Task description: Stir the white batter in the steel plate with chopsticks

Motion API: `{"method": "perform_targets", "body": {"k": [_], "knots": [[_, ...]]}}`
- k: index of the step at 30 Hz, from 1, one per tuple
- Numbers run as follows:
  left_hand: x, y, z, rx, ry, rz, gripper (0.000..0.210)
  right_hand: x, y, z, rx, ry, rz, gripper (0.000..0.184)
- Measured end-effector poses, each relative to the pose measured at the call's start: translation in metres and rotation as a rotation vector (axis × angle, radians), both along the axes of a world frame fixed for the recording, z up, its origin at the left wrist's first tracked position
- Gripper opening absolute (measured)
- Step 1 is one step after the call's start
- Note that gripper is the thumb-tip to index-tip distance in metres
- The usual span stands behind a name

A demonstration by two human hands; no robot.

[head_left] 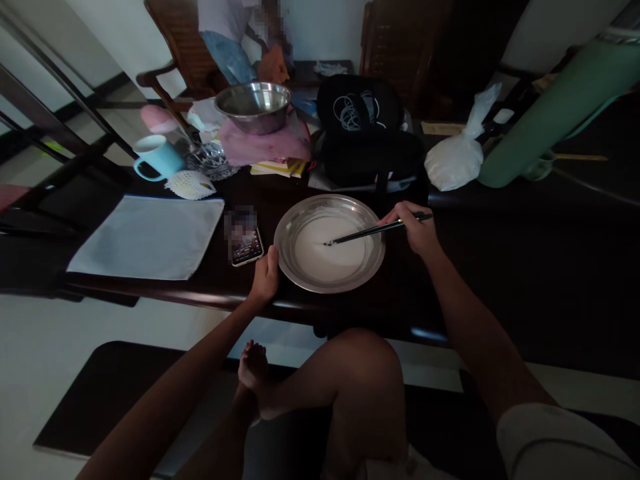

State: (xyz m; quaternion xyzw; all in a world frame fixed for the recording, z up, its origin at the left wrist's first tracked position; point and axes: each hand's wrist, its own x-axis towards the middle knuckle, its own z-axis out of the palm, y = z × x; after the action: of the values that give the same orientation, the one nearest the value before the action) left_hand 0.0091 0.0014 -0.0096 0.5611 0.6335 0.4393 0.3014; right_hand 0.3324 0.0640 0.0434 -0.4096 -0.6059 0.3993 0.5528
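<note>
A shallow metal basin [330, 285] rests on the dark table, with a white, milky liquid [320, 263] inside it. My left hand [265, 275] grips the basin's left rim, thumb uppermost, with its other fingers mostly hidden. In my right hand [417, 230] is a pair of dark chopsticks [363, 233], held over the basin's right rim. Their tips meet the white liquid near its middle. Just left of the basin lies a phone [247, 248] with its screen lit.
Left on the table [405, 293] are a white zip pouch [150, 237], a blue mug [159, 159] and a foam-netted item [190, 185]. Behind stand a metal bowl [255, 120] on pink cloth, black bags [370, 153], a tied white bag [454, 163] and a tall green bottle [555, 107]. A person [230, 40] is beyond.
</note>
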Motion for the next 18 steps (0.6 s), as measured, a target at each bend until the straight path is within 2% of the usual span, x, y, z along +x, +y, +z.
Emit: {"method": "perform_targets", "body": {"k": [3,7,13,18], "knots": [[-0.0002,0.0004,-0.0007,0.008,-0.013,-0.002,0.063,-0.0002,0.0,-0.0009,0.001,0.008,0.023,0.048],[-0.0003,0.001,-0.0007,0.017,-0.009,0.005,0.062,-0.0039,-0.0035,0.0032,-0.023,-0.045,0.068,0.042],[-0.0002,0.0007,-0.0003,0.015,-0.017,-0.004,0.062,-0.0014,-0.0011,0.0012,-0.008,0.012,-0.017,0.049],[-0.0011,0.0004,-0.0016,0.007,-0.04,-0.003,0.061,-0.003,-0.0014,-0.0005,-0.034,-0.04,0.077,0.043]]}}
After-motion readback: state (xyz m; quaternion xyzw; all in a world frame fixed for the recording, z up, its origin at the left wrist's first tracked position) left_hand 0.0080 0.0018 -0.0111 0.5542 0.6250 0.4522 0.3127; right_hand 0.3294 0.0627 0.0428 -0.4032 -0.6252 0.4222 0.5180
